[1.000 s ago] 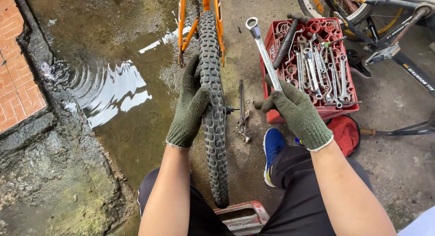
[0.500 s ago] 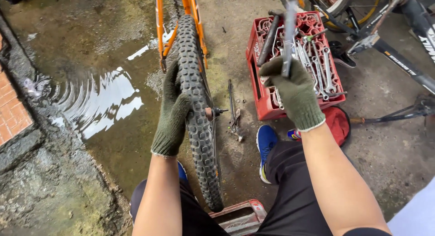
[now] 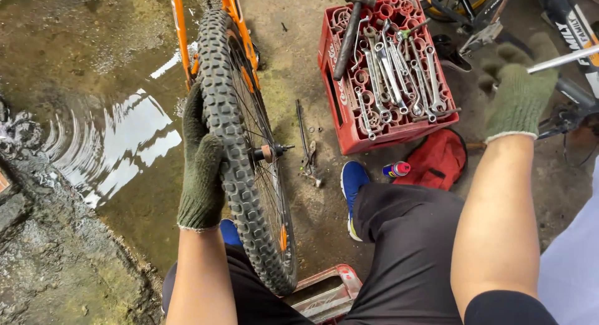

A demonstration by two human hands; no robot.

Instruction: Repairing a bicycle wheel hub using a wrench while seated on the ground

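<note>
My left hand [image 3: 201,162], in a dark green knit glove, grips the knobby black tyre [image 3: 232,144] of a bicycle wheel set in an orange frame [image 3: 180,31]. The wheel stands upright between my knees, its axle [image 3: 271,152] pointing right. My right hand [image 3: 519,94], gloved the same, is raised at the far right and closed on a long silver wrench [image 3: 564,58] that runs off toward the right edge. It hovers beyond a red crate [image 3: 349,122] filled with several wrenches and a hammer [image 3: 349,31].
A puddle [image 3: 125,137] lies on the wet concrete at left, beside a rough stone kerb [image 3: 43,250]. A small spray can [image 3: 397,169] and a red bag [image 3: 437,159] lie near my blue shoe [image 3: 354,181]. Another bicycle [image 3: 561,19] stands at top right. A red crate edge [image 3: 324,294] is under me.
My right hand has swung the wrench from above the crate out to the far right. My left hand stays on the tyre. The view has shifted so the wheel sits further left.
</note>
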